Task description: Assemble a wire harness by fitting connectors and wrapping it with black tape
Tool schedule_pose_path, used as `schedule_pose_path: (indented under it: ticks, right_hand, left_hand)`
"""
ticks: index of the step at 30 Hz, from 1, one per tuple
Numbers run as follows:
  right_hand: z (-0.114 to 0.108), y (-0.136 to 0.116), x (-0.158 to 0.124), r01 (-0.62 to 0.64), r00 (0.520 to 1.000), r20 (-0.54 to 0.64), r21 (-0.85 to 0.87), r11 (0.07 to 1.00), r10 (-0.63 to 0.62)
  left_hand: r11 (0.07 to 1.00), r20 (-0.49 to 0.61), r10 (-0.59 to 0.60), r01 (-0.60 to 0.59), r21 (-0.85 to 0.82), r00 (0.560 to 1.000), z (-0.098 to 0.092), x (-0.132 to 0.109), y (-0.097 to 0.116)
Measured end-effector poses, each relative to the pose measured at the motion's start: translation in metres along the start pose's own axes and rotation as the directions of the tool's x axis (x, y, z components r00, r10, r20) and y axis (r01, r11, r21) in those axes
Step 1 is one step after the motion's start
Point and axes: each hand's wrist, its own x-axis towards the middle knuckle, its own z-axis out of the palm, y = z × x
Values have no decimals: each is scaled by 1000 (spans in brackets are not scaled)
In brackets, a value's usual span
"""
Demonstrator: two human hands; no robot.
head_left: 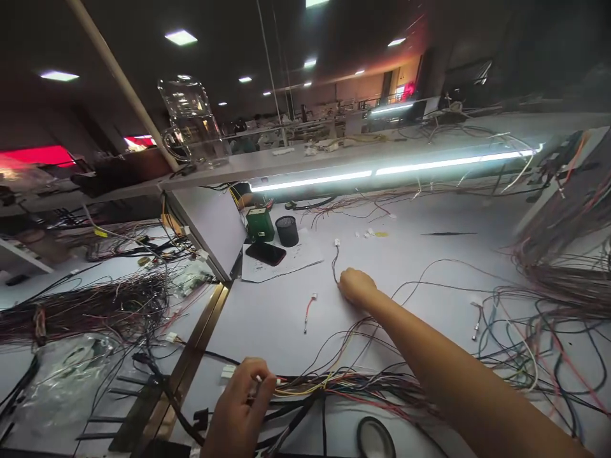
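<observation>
My right hand [356,287] is closed, fingers down on the white tabletop, pinching a thin dark cable. That cable's free end carries a small white connector [337,242]. My left hand [245,401], lower down, is curled with thumb and fingers closed around the end of a wire harness [329,381]; a bit of white shows at the fingertips. A white connector block [228,373] lies just beyond its knuckles. Between the hands rests a short red lead [308,313] with a white connector and a metal terminal. My fingers partly hide what the left hand grips.
A phone [266,254] lies on a paper sheet by a black mesh cup [287,231] and a green box [260,225]. Loose wires [529,337] tangle at right. A round dark-rimmed object [375,437] sits at the front. A glass jug [191,121] stands on the shelf.
</observation>
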Motion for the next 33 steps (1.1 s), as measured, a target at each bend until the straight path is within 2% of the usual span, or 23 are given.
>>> schedule_pose_path:
  ticks: [1, 3, 5, 6, 7, 8, 9, 10, 11, 13, 14, 15, 16, 17, 18, 20, 21, 22, 23, 26, 28, 30, 33]
  right_hand:
    - [-2, 0, -2, 23, 1000, 1, 90, 996, -23]
    - [-12, -3, -12, 97, 995, -16, 264, 960, -96]
    - [-24, -9, -30, 194, 980, -47, 447, 873, -194]
    - [-29, -14, -42, 239, 967, -56, 550, 800, -250]
    - [-33, -20, -56, 261, 946, -57, 722, 641, -320]
    - [-35, -27, -72, 243, 909, -26, 844, 478, -415]
    - [-35, -35, -89, 213, 858, 22, 894, 394, -512]
    - [-33, -42, -106, 206, 789, 95, 890, 406, -607]
    - [-28, -49, -122, 260, 726, 155, 840, 476, -670]
    - [-14, -60, -147, 437, 601, 308, 646, 626, -737]
    - [-6, -63, -155, 523, 546, 374, 548, 653, -750]
    - [1, -65, -159, 593, 498, 424, 470, 654, -756]
    - [5, -66, -160, 632, 482, 451, 416, 654, -751]
    - [8, -67, -159, 638, 523, 431, 375, 673, -736]
    - [7, -69, -156, 613, 608, 367, 347, 710, -704]
    - [0, -76, -148, 510, 801, 137, 350, 785, -582]
    - [-6, -82, -144, 481, 850, 20, 381, 790, -526]
    - [-10, -88, -142, 488, 857, -62, 422, 764, -512]
    - [-14, -96, -141, 522, 832, -91, 463, 717, -547]
    - [-13, -116, -143, 601, 696, 0, 547, 583, -718]
    - [-10, -125, -142, 583, 677, 23, 593, 555, -736]
    - [-13, -127, -135, 496, 735, -11, 691, 526, -678]
    - [-40, -120, -123, 347, 875, -126, 837, 423, -468]
  left_hand:
    - [990, 29, -89, 92, -109, 996, 1, 1, 0]
    - [895, 141, -232, 268, -357, 963, 3, 4, -1]
    - [762, 250, -259, 357, -540, 933, 3, 9, 1]
    - [718, 290, -250, 378, -584, 924, 3, 12, 2]
    - [698, 323, -243, 396, -596, 915, 3, 15, 4]
    - [699, 350, -237, 410, -587, 906, 3, 17, 5]
    - [711, 373, -231, 417, -566, 899, 3, 20, 7]
    - [728, 390, -224, 419, -542, 893, 3, 21, 9]
    - [744, 404, -217, 418, -521, 889, 3, 23, 10]
    - [753, 451, -204, 434, -495, 869, 3, 24, 12]
    - [748, 486, -193, 448, -489, 852, 3, 24, 13]
    - [744, 519, -180, 461, -484, 835, 2, 23, 14]
    - [750, 543, -162, 461, -475, 824, 1, 22, 15]
    - [772, 550, -140, 439, -460, 823, 0, 19, 16]
    - [813, 540, -113, 390, -433, 834, -2, 17, 19]
    - [919, 498, -54, 237, -314, 866, -7, 10, 27]
    - [961, 478, -28, 155, -230, 878, -9, 6, 33]
    - [986, 467, -10, 87, -145, 884, -11, 3, 39]
    - [996, 464, -1, 40, -74, 886, -12, 0, 45]
    - [1000, 494, 22, -26, 1, 869, -13, -5, 56]
    - [999, 483, 28, -37, 10, 875, -13, -6, 52]
    - [998, 379, 44, -56, 20, 924, -13, -6, 42]
    - [990, 189, 90, -109, 89, 978, -16, -5, 20]
